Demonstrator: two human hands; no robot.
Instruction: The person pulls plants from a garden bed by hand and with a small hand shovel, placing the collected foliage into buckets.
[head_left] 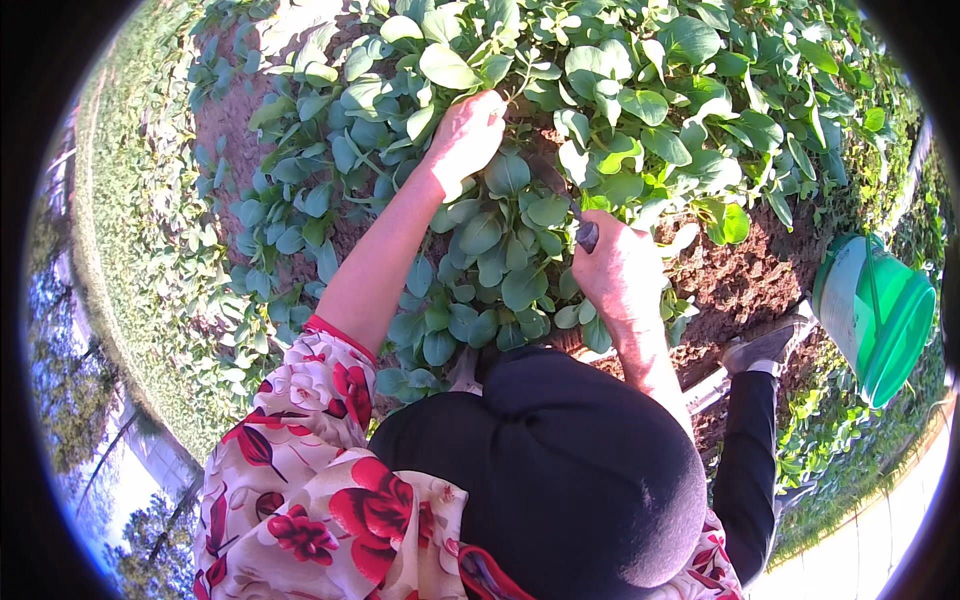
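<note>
My left hand is closed, its fingers pinched around the stem of a thin-leaved weed that stands among broad-leaved green plants. To the right and a little nearer, my right hand grips the handle of a small hand tool. The tool's narrow dark blade points up and left, down between the leaves; its tip is partly hidden by foliage, so I cannot tell its exact shape.
A green and white bucket lies tilted at the right. Bare brown soil shows between the bucket and my right hand. My shoe rests on the soil there. Dense leafy plants spread across the far side.
</note>
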